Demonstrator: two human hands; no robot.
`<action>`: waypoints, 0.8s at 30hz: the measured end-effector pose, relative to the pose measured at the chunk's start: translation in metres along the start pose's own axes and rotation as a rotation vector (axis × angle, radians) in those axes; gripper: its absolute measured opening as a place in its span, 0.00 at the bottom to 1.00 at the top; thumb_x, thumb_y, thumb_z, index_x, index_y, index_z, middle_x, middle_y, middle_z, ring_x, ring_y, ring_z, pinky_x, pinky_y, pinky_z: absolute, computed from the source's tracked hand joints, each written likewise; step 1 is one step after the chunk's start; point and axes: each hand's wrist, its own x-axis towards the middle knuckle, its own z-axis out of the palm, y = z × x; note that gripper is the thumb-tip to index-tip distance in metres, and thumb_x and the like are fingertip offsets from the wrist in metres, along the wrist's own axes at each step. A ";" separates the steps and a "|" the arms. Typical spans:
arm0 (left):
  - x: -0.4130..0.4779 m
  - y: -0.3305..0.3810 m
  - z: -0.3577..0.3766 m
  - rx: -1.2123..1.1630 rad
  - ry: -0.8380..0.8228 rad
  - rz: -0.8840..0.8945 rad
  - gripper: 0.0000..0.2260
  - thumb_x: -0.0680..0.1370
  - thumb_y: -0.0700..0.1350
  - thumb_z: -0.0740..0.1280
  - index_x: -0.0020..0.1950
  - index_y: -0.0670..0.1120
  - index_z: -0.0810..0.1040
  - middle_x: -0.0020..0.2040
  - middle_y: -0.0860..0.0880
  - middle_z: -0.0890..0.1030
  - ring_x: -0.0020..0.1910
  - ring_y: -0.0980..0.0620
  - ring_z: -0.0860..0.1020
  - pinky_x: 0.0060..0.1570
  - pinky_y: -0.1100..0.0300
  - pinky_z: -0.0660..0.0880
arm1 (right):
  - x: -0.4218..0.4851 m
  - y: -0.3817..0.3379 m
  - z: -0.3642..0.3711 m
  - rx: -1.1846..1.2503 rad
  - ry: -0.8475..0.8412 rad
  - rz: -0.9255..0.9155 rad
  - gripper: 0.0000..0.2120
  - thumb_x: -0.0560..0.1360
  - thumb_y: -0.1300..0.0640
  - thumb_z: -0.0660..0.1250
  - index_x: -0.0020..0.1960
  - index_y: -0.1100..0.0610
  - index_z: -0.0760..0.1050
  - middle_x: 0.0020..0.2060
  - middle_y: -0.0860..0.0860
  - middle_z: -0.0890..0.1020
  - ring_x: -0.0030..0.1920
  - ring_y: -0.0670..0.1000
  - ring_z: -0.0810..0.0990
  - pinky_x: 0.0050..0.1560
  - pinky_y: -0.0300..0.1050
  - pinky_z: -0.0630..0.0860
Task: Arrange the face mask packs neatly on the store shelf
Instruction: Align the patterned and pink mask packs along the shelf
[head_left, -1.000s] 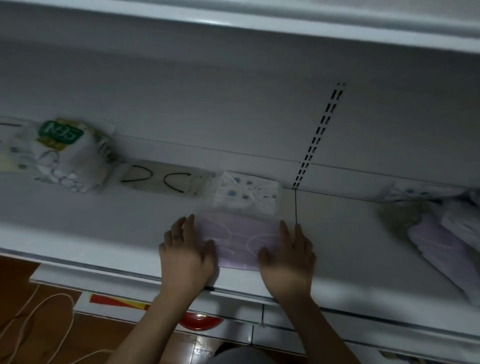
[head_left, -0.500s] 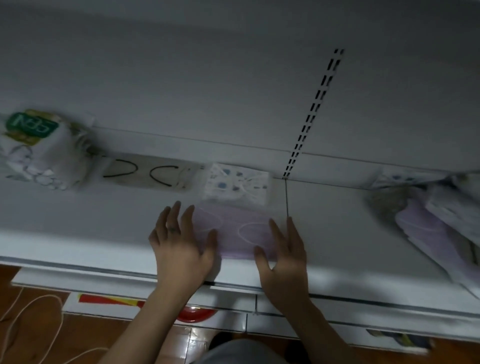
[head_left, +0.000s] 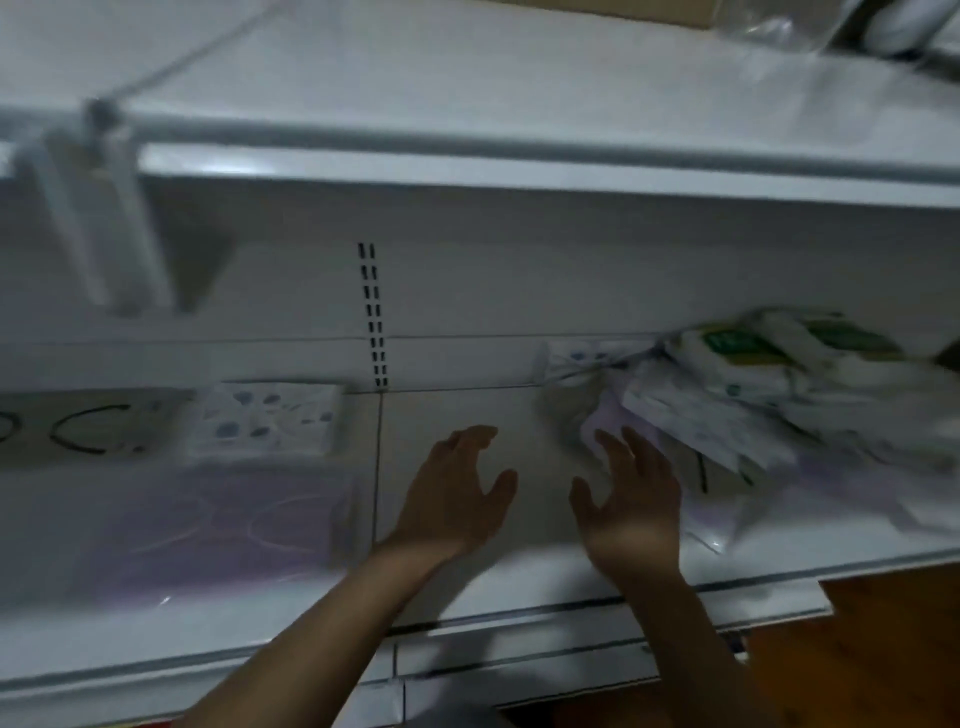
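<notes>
While the lilac pack (head_left: 208, 525) lies flat at left, the left hand (head_left: 457, 493) and right hand (head_left: 631, 499), fingers (head_left: 615, 449) released, hover near the jumbled heap (head_left: 753, 395) at right, presumably to sort it.

Blur and cut-offs in your view.
The heap of packs (head_left: 753, 395) smears and runs off the right edge; you cannot count it. The black-looped pack (head_left: 88, 423) is clipped at left. The green labels (head_left: 737, 345) are unreadable.

White flat metal shelf (head_left: 467, 405) showing smooth painted finish, sheening faintly along front edge. Lilac flat mask pack in clear plastic wrap (head_left: 208, 525), left front edge, glinting glossy. Blue-spotted white mask pack (head_left: 265, 421) behind it looking film-wrapped, smooth. Crinkled plastic-wrapped pack pile (head_left: 727, 410) at right end looking shiny, blurred. Brown wood floor (head_left: 883, 649) looking smooth.
</notes>
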 end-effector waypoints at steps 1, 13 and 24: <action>0.010 0.013 0.013 -0.032 -0.045 -0.045 0.23 0.78 0.52 0.67 0.72 0.49 0.68 0.65 0.50 0.74 0.60 0.54 0.74 0.55 0.66 0.67 | 0.006 0.016 -0.007 -0.049 0.014 -0.001 0.26 0.70 0.46 0.59 0.61 0.59 0.77 0.60 0.62 0.78 0.60 0.64 0.76 0.62 0.58 0.70; 0.054 0.096 0.133 -0.721 0.025 -0.531 0.17 0.76 0.37 0.69 0.64 0.38 0.73 0.56 0.37 0.79 0.45 0.49 0.78 0.33 0.62 0.78 | 0.026 0.150 -0.026 -0.206 0.034 -0.078 0.30 0.66 0.40 0.74 0.60 0.59 0.79 0.58 0.60 0.79 0.56 0.62 0.78 0.54 0.54 0.70; 0.057 0.125 0.153 -0.504 0.028 -0.405 0.15 0.75 0.36 0.69 0.60 0.45 0.76 0.45 0.46 0.81 0.36 0.54 0.79 0.32 0.65 0.75 | 0.071 0.162 -0.031 -0.184 0.053 -0.094 0.31 0.65 0.40 0.61 0.59 0.60 0.79 0.52 0.62 0.79 0.52 0.63 0.77 0.48 0.56 0.76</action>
